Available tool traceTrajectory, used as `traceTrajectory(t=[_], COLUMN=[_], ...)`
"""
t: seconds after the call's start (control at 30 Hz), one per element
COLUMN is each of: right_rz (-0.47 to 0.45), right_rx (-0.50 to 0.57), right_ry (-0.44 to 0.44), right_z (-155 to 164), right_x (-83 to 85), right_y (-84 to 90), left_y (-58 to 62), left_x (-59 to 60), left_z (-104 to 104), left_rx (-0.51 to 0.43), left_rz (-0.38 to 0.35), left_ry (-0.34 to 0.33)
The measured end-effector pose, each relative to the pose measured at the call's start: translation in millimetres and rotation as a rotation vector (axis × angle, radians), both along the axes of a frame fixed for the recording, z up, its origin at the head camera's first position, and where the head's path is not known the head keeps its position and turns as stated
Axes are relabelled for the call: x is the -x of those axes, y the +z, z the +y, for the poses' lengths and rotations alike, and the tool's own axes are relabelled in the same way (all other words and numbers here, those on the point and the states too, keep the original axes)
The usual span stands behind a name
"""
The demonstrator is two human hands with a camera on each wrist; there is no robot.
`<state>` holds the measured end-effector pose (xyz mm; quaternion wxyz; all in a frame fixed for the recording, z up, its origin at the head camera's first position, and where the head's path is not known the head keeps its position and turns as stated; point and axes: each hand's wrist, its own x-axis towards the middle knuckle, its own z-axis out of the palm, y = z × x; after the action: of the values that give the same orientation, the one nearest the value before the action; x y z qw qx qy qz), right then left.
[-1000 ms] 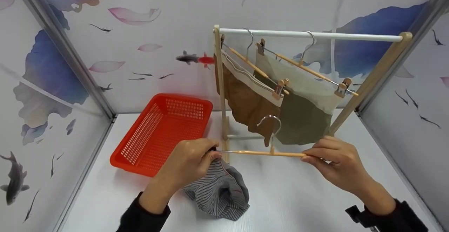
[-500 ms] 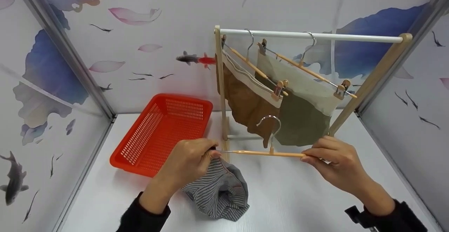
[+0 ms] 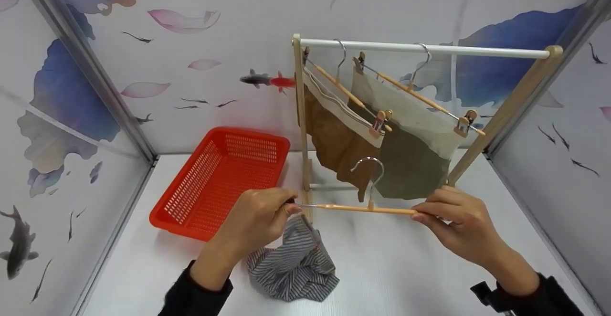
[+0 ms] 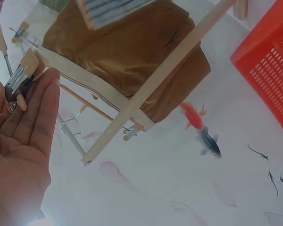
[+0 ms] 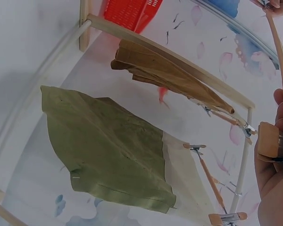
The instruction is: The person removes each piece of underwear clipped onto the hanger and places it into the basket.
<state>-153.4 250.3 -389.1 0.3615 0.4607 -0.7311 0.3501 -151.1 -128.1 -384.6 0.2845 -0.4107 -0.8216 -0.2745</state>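
A wooden clip hanger [image 3: 363,208] is held level just in front of the drying rack [image 3: 420,48], left hand [image 3: 258,220] fingers pinching one clip, right hand [image 3: 456,220] fingers gripping the other; the striped garment [image 3: 296,263] beneath may slip unclipped onto the tabletop [image 3: 391,268]

hanger clips [image 3: 289,205] | hidden by fingers | striped cloth edge under hand

The white table [image 3: 405,268] in front of the rack [image 3: 300,115] is bare, so a hand can move there. The red basket [image 3: 219,182] blocks the left side. The brown cloth [image 3: 334,139] and green cloth [image 3: 410,163] hang low and fill the rack.
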Motion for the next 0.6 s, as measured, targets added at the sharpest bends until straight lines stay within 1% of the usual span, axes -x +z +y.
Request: traceTrajectory(t=[0.13,0.27,0.4,0.47,0.6], right_rz=[-0.008,-0.016,-0.020,-0.021,-0.032], right_rx=[0.001,-0.003,-0.010,-0.011,0.006], right_ry=[-0.001,-0.001,-0.006,-0.007,-0.007], right_z=[-0.1,0.1,1.3,2.2,6.6], right_x=[-0.5,-0.7,-1.0,-1.2,-2.3], right_y=[1.1,1.4,1.3,1.3,2.2], left_y=[-0.8,-1.9,-2.7,-3.2,-6.1], left_x=[-1.4,-3.4,-4.7,-4.7,-3.0], left_z=[0.0,-0.1,-1.3,-2.0,-2.4], left_rx=[0.001,-0.006,-0.034,-0.056,-0.088], left_rz=[-0.018,-0.076,-0.132,-0.145,-0.150], left_ry=[0.003,0.009,-0.003,-0.015,-0.034])
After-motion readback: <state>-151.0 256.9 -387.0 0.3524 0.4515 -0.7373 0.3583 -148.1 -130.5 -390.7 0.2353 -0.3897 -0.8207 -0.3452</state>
